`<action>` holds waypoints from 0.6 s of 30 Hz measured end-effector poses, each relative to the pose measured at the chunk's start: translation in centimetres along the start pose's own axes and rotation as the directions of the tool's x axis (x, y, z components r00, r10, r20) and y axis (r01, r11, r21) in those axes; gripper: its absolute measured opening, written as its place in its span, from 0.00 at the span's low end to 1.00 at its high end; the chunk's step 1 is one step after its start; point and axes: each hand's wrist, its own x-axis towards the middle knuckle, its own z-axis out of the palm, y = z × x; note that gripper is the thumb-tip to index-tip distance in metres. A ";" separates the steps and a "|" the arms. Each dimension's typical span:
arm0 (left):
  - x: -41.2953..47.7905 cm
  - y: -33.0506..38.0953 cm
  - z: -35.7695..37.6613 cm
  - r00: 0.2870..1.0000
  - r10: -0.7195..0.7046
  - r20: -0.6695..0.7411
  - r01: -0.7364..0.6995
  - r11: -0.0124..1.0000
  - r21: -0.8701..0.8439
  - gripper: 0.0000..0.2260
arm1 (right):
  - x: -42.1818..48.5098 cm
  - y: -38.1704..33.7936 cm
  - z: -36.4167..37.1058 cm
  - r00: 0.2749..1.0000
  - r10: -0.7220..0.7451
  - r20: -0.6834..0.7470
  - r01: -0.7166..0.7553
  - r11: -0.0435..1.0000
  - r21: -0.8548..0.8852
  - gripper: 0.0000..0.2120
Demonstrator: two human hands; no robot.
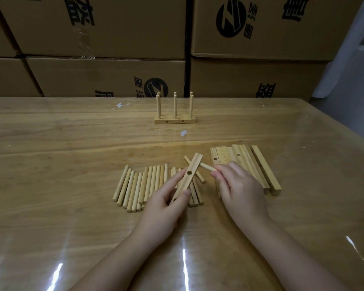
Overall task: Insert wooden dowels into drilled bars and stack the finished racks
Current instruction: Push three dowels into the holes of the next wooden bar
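Observation:
My left hand (166, 201) grips a drilled wooden bar (191, 169), held tilted above a row of loose dowels (143, 186) on the table; one round hole faces up. My right hand (239, 186) pinches a single dowel (207, 166), whose far end reaches the bar's right side. Another dowel (199, 175) lies crossed beneath the bar. A pile of drilled bars (259, 162) lies right of my right hand, partly hidden by it. Finished racks (174, 119) with upright dowels stand farther back at the table's centre.
The glossy wooden table (61, 154) carries small white scraps (183, 133) near the racks. Stacked cardboard boxes (105, 76) form a wall along the far edge. The table's right edge (345, 164) runs diagonally.

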 end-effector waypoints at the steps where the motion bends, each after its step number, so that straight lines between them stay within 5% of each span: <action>1: 0.0 -0.1 -0.1 1.000 -0.002 0.008 0.002 1.000 0.003 0.19 | 0.0 0.0 0.0 1.000 0.010 0.005 -0.010 1.000 0.008 0.12; 11: -0.1 -0.4 -0.1 1.000 -0.012 0.014 0.011 0.999 0.045 0.20 | -0.3 -0.2 -0.3 0.988 0.146 0.059 -0.153 0.980 0.131 0.07; 18: -0.3 0.2 -0.2 0.999 0.031 0.024 -0.032 0.997 0.070 0.21 | 0.0 -0.5 -0.9 0.910 0.327 0.255 -0.397 0.862 0.313 0.11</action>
